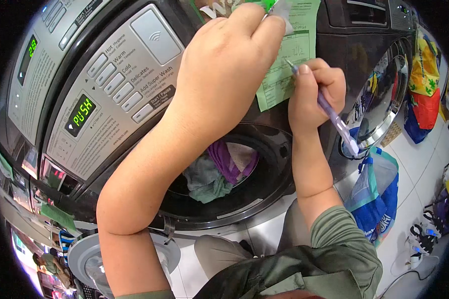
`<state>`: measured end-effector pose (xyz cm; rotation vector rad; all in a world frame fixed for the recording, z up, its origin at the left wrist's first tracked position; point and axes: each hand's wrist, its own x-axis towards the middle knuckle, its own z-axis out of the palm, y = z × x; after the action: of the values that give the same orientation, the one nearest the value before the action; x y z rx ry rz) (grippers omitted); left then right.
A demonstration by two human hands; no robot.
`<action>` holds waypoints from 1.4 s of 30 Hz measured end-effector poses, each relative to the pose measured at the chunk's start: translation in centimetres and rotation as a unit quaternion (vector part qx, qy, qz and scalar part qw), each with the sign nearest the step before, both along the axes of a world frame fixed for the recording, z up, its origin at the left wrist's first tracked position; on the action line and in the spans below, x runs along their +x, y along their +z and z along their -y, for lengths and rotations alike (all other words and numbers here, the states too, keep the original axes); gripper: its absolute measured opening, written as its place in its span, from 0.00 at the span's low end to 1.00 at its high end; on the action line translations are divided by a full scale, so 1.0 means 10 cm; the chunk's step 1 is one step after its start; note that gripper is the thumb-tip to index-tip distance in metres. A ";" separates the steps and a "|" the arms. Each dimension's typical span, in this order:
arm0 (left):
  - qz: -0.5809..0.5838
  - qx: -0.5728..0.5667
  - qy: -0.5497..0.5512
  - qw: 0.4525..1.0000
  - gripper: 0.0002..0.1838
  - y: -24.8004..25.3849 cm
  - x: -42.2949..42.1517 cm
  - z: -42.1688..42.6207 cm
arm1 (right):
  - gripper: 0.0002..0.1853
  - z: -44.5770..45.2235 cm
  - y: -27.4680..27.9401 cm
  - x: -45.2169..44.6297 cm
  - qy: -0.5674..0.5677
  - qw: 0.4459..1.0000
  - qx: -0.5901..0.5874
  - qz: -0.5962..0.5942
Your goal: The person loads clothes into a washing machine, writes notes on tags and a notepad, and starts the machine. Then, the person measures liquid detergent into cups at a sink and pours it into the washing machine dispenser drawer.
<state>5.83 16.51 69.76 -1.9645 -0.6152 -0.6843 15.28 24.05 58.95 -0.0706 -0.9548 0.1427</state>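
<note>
My right hand (318, 92) is closed around a pale purple pen (334, 115). Its tip points at a green paper slip (277, 89) with printed lines and handwriting, lying against the dark washing machine. At the top, my left hand (229, 65) has its fingers pinched together over the slip's upper left part. A whitish, plastic-looking piece (284, 11) with some bright green shows at those fingers; its kind is unclear. Beneath my forearms, the machine's round opening holds purple and grey-green laundry (209, 177).
A washer control panel (114, 94) reading "PUSH" is at left, with another panel (32, 55) beyond it. The round door (92, 261) hangs open at lower left. At right are another washer door (391, 99), hanging bags (424, 84), a blue bag (376, 199) and shoes (421, 239) on the tiles.
</note>
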 end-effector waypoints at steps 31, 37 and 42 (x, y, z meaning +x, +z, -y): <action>0.000 0.000 0.003 1.000 0.17 0.01 0.01 -0.02 | 0.09 -0.02 0.04 -0.03 -0.087 0.995 0.034 0.032; 0.000 -0.001 0.003 1.000 0.17 0.00 0.00 -0.02 | 0.09 -0.02 -0.02 -0.05 0.000 0.999 0.010 -0.037; 0.000 -0.001 0.002 1.000 0.18 0.01 0.01 -0.02 | 0.08 -0.01 -0.05 0.04 -0.030 0.997 0.035 0.055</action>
<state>5.89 16.75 69.81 -1.9655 -0.6197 -0.6816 15.68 24.16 58.49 -0.0423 -1.0659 0.0497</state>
